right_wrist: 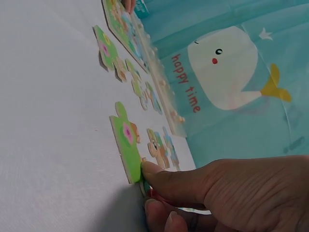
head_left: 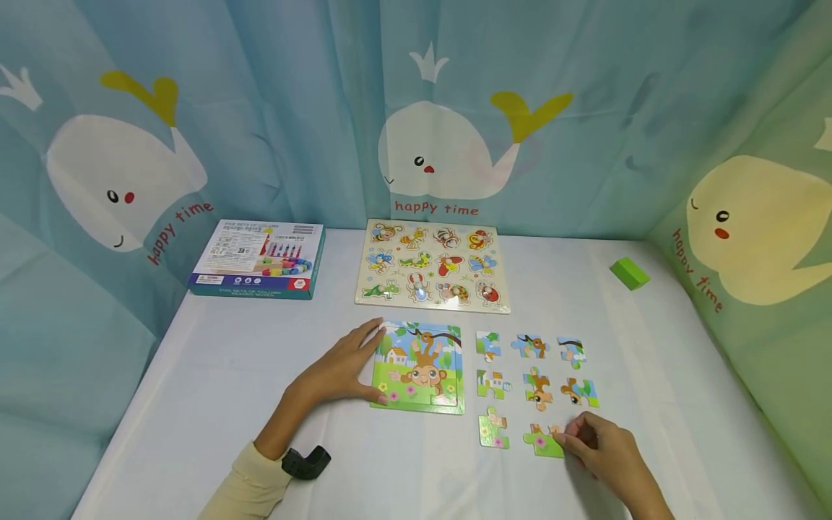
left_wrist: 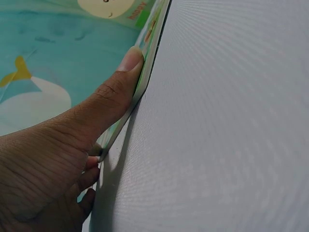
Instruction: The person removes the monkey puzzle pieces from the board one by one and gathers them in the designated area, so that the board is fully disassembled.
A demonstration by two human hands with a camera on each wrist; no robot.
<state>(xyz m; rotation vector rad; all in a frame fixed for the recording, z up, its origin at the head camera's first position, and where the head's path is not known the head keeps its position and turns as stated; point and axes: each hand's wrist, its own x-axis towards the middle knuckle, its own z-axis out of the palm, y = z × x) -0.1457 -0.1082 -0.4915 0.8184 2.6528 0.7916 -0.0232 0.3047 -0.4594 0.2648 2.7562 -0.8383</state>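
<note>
My left hand (head_left: pixel 347 365) holds the left side of a square monkey puzzle board (head_left: pixel 416 379), with the thumb near its lower corner and the fingers at the upper one. In the left wrist view the thumb (left_wrist: pixel 116 87) lies along the board's edge. My right hand (head_left: pixel 604 451) pinches at the right end of the lower row of loose jigsaw pieces. Its thumb tip meets the corner of a green puzzle piece with a pink flower (right_wrist: pixel 126 137). A bit of green and red shows below that thumb, mostly hidden by the fingers.
Several loose puzzle pieces (head_left: pixel 531 347) lie in rows right of the board. Behind it lies a wooden insect peg puzzle (head_left: pixel 432 266). A boxed toy set (head_left: pixel 256 260) stands at back left, a green block (head_left: pixel 629 273) at back right. Whale-printed curtains (head_left: pixel 338 108) surround the white table.
</note>
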